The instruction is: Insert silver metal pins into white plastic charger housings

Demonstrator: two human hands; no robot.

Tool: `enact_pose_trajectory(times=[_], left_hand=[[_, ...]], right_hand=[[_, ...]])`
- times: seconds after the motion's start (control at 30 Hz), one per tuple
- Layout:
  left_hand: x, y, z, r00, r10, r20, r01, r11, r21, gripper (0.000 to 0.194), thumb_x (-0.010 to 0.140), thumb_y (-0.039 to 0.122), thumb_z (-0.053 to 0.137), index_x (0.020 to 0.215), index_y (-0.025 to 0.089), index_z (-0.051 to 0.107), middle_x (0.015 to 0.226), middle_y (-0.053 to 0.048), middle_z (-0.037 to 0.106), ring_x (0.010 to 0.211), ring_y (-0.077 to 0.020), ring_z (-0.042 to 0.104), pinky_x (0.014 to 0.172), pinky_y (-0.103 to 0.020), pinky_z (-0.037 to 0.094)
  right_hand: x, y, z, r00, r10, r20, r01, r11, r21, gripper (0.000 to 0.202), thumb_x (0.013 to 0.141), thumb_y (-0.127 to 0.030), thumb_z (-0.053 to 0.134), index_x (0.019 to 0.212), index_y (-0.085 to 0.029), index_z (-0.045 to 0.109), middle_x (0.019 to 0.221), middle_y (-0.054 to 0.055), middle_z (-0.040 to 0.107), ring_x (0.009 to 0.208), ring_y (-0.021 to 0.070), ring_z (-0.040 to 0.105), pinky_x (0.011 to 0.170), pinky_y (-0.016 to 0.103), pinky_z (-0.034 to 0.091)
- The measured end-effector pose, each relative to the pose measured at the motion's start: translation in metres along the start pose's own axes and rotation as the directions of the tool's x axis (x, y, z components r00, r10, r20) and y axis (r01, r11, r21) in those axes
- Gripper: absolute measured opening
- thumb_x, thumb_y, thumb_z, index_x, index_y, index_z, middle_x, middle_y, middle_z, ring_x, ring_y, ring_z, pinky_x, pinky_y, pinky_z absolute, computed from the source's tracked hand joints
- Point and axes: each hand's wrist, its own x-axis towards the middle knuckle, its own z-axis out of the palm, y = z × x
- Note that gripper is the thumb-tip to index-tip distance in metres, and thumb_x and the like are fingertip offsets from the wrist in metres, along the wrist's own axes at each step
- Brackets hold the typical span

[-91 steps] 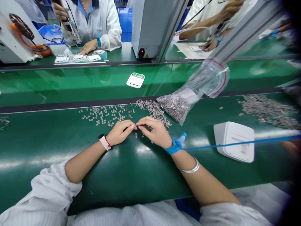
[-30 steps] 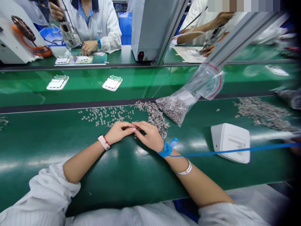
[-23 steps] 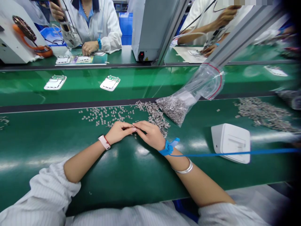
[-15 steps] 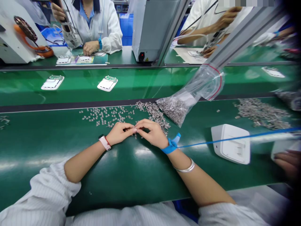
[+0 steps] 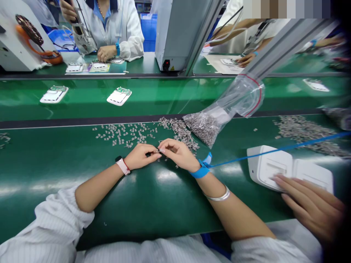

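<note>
My left hand (image 5: 140, 157) and my right hand (image 5: 179, 155) meet fingertip to fingertip above the green bench. Both are closed in a pinch around a small metal piece (image 5: 158, 151), mostly hidden by the fingers. Similar small metal pieces (image 5: 118, 134) lie scattered just beyond my left hand. A denser pile of them (image 5: 179, 130) is behind my right hand, beside a clear zip bag (image 5: 205, 126) full of the same pieces. A few single pieces rest on the bench under my fingers. A blue wrist strap (image 5: 199, 171) with a cord circles my right wrist.
At right, a co-worker's hand (image 5: 309, 201) touches white plastic housings (image 5: 270, 166); another metal pile (image 5: 304, 131) lies behind. White housings with green boards (image 5: 119, 96) sit on the green conveyor (image 5: 153, 96). A slanted metal post (image 5: 279, 51) stands over the bag. Co-workers sit across.
My fingertips have shifted slightly around the small piece, my right hand a little rightward. The co-worker's hand has come in with a second white housing. Housings on the conveyor have moved left.
</note>
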Motion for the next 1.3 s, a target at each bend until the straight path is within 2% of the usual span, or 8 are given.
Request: enact_pose_trajectory(times=[0.27, 0.4, 0.6, 0.77, 0.9, 1.0, 1.13, 1.3], left_hand=[[-0.002, 0.000, -0.002, 0.997, 0.047, -0.064, -0.049, 0.999, -0.015, 0.027, 0.088, 0.029, 0.042, 0.079, 0.016, 0.064, 0.072, -0.003, 0.065, 0.067, -0.0124, 0.057, 0.065, -0.022, 0.040], [-0.003, 0.002, -0.003, 0.995, 0.052, -0.083, -0.057, 0.997, -0.057, 0.030, 0.089, 0.029, 0.039, 0.079, 0.015, 0.064, 0.076, -0.005, 0.065, 0.071, -0.0132, 0.058, 0.066, -0.023, 0.042], [-0.003, 0.002, -0.002, 0.989, 0.118, -0.086, -0.106, 0.985, 0.133, 0.031, 0.087, 0.026, 0.039, 0.065, 0.016, 0.059, 0.063, -0.002, 0.060, 0.061, -0.0116, 0.053, 0.066, -0.025, 0.038], [-0.002, 0.002, 0.005, 0.977, 0.215, -0.001, -0.193, 0.876, 0.442, 0.032, 0.086, 0.023, 0.039, 0.059, 0.017, 0.056, 0.055, -0.001, 0.055, 0.055, -0.0114, 0.049, 0.064, -0.028, 0.033], [-0.004, 0.003, 0.008, 0.959, 0.284, 0.013, -0.249, 0.817, 0.520, 0.032, 0.086, 0.022, 0.038, 0.060, 0.016, 0.056, 0.054, -0.001, 0.054, 0.054, -0.0122, 0.047, 0.061, -0.029, 0.030], [-0.004, 0.003, 0.007, 0.962, 0.271, 0.026, -0.247, 0.831, 0.498, 0.032, 0.086, 0.022, 0.039, 0.060, 0.016, 0.056, 0.054, -0.001, 0.054, 0.054, -0.0121, 0.047, 0.061, -0.029, 0.030], [-0.004, 0.004, 0.006, 0.963, 0.263, 0.055, -0.257, 0.840, 0.479, 0.030, 0.086, 0.021, 0.038, 0.061, 0.016, 0.055, 0.057, -0.001, 0.054, 0.056, -0.0118, 0.048, 0.062, -0.028, 0.030], [-0.004, 0.003, 0.008, 0.960, 0.279, 0.026, -0.250, 0.813, 0.526, 0.029, 0.084, 0.022, 0.041, 0.059, 0.016, 0.054, 0.055, 0.000, 0.054, 0.055, -0.0120, 0.047, 0.060, -0.029, 0.029]], right_hand=[[0.002, 0.007, 0.001, 0.973, 0.226, 0.034, -0.223, 0.903, 0.367, 0.016, 0.074, -0.031, 0.060, 0.069, -0.016, 0.059, 0.094, 0.003, 0.058, 0.073, 0.0101, 0.054, 0.072, 0.026, 0.045], [0.002, 0.003, 0.007, 0.952, 0.289, 0.102, -0.302, 0.830, 0.469, 0.020, 0.073, -0.036, 0.061, 0.080, -0.017, 0.061, 0.083, 0.002, 0.060, 0.071, 0.0108, 0.054, 0.069, 0.026, 0.047], [-0.001, -0.008, 0.005, 0.972, 0.225, -0.061, -0.216, 0.967, 0.133, 0.024, 0.074, -0.040, 0.060, 0.076, -0.016, 0.061, 0.060, -0.002, 0.056, 0.055, 0.0085, 0.050, 0.055, 0.022, 0.043], [-0.006, -0.011, 0.008, 0.969, 0.231, -0.088, -0.239, 0.965, -0.107, 0.024, 0.074, -0.039, 0.058, 0.070, -0.015, 0.061, 0.052, -0.002, 0.054, 0.047, 0.0086, 0.047, 0.045, 0.021, 0.037], [-0.007, -0.010, 0.013, 0.977, 0.176, -0.116, -0.202, 0.941, -0.272, 0.015, 0.075, -0.028, 0.058, 0.067, -0.016, 0.062, 0.050, -0.002, 0.054, 0.045, 0.0073, 0.046, 0.044, 0.020, 0.036], [-0.006, -0.012, 0.010, 0.958, 0.286, -0.031, -0.287, 0.954, -0.090, 0.013, 0.076, -0.025, 0.057, 0.070, -0.014, 0.060, 0.055, -0.001, 0.059, 0.048, 0.0075, 0.052, 0.048, 0.020, 0.044], [-0.003, -0.016, -0.001, 0.881, 0.449, 0.152, -0.470, 0.867, 0.164, 0.020, 0.071, -0.033, 0.064, 0.073, -0.013, 0.059, 0.058, 0.000, 0.062, 0.048, 0.0075, 0.058, 0.049, 0.020, 0.049], [-0.001, -0.013, 0.000, 0.853, 0.504, 0.136, -0.522, 0.813, 0.258, 0.029, 0.064, -0.038, 0.070, 0.070, -0.012, 0.057, 0.058, 0.000, 0.064, 0.051, 0.0082, 0.061, 0.049, 0.019, 0.051]])
